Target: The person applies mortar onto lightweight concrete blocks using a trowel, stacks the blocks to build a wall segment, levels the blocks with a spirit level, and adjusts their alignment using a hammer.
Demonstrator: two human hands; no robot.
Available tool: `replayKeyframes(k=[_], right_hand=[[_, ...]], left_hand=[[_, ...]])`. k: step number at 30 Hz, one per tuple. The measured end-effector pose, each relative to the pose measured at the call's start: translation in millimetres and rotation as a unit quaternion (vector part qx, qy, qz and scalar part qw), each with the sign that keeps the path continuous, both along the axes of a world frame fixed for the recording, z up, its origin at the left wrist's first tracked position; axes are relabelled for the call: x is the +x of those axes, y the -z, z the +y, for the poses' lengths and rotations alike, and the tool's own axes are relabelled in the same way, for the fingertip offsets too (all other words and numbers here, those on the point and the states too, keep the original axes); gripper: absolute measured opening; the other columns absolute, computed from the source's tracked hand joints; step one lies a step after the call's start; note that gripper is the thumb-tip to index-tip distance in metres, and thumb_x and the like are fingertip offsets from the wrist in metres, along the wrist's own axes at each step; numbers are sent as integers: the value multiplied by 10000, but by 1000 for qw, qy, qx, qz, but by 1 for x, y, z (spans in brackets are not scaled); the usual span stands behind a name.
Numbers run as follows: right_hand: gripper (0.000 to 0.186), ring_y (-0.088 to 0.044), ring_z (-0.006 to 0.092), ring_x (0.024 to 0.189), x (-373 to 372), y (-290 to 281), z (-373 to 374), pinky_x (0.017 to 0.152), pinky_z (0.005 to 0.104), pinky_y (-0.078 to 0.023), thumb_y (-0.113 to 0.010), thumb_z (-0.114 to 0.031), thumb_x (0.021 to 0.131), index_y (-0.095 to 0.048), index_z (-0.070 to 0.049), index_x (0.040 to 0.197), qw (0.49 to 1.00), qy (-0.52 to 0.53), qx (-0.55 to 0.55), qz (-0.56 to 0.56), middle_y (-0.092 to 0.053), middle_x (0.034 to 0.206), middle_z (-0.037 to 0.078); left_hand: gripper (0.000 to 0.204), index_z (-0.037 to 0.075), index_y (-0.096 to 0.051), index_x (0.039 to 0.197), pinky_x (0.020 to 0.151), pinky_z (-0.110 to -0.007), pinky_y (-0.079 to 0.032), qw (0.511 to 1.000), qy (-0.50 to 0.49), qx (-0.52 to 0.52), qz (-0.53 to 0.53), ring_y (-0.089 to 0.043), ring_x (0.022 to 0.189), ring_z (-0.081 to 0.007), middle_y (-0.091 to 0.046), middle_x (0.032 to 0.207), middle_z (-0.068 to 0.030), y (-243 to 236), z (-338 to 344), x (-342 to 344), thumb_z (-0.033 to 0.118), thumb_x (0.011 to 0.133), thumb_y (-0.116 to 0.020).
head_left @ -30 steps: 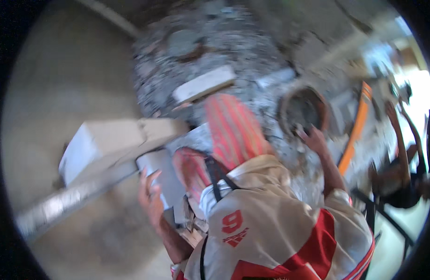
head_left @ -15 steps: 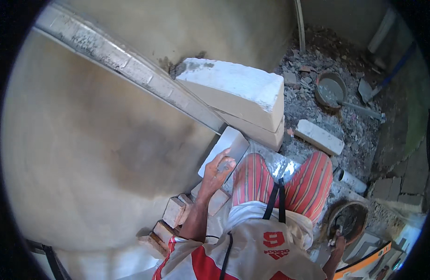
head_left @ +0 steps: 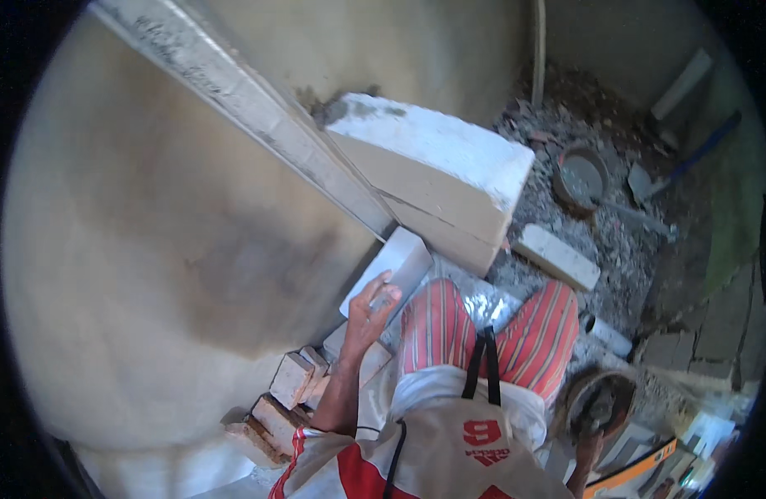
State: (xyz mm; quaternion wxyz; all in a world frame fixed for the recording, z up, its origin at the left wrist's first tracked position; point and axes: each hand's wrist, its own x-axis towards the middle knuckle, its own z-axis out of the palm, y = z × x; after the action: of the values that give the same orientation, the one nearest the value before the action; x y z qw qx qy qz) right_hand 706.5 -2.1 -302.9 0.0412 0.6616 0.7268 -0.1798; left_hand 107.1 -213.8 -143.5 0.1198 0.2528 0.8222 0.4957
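My left hand is over a white block that lies against the wall. Its fingers are loosely curled, with a gap between them and the thumb and nothing visible inside. At the lower right, my right hand reaches to the near rim of a round mortar bucket. Its fingers are closed round what looks like the handle of a trowel. The grey blade is down in the dark bucket, and the grip is mostly hidden by the hand.
A large pale block stack stands ahead, beside a long metal straightedge leaning along the wall. Broken bricks lie at left. Rubble ahead right holds a second bucket, a shovel and a loose block. An orange level lies lower right.
The whole view has shifted slightly. My right hand has turned and reached further into the bucket with the trowel. My left hand stays by the white block in much the same pose.
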Motion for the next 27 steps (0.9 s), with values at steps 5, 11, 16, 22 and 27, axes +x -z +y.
replayKeyframes(k=[5,11,16,22,27], right_hand=[[565,-592,511,932,-31,-46,-5,762,599,-428,-544,-254,863,-399,-12,1352,991,71,-57,-99,-624,986,328],[587,-546,418,1037,-13,-44,41,874,495,-419,-514,-245,918,-344,-18,1433,993,39,21,106,-539,1205,297],[539,-486,370,1251,-169,-222,98,1026,441,-382,-507,-277,965,-395,-7,1417,966,-61,157,194,-467,1393,242],[535,-579,375,1105,-362,-341,148,910,419,-467,-632,-154,867,-463,-81,1370,834,-358,330,261,-541,1282,215],[394,-612,380,938,-488,-392,163,773,415,-497,-707,-117,786,-549,-63,1143,755,-521,314,246,-590,998,158]], left_hand=[[457,4,-562,1256,896,-320,-474,1000,-5,22,8,-660,985,-200,-698,1004,-160,-12,14,-8,187,864,-710],[512,-5,-561,1250,948,-380,-469,990,13,132,53,-622,1097,-271,-616,1209,-204,-25,36,-19,199,820,-749],[617,18,-559,1265,1014,-477,-412,898,110,254,342,-529,1221,-370,-541,1319,-220,-96,99,-5,316,773,-782],[673,55,-533,1301,1086,-531,-311,847,177,206,457,-442,1295,-378,-463,1399,-215,-135,148,2,411,772,-748],[626,42,-530,1292,1129,-519,-231,866,161,143,451,-406,1320,-358,-466,1392,-212,-133,165,-9,410,811,-690]])
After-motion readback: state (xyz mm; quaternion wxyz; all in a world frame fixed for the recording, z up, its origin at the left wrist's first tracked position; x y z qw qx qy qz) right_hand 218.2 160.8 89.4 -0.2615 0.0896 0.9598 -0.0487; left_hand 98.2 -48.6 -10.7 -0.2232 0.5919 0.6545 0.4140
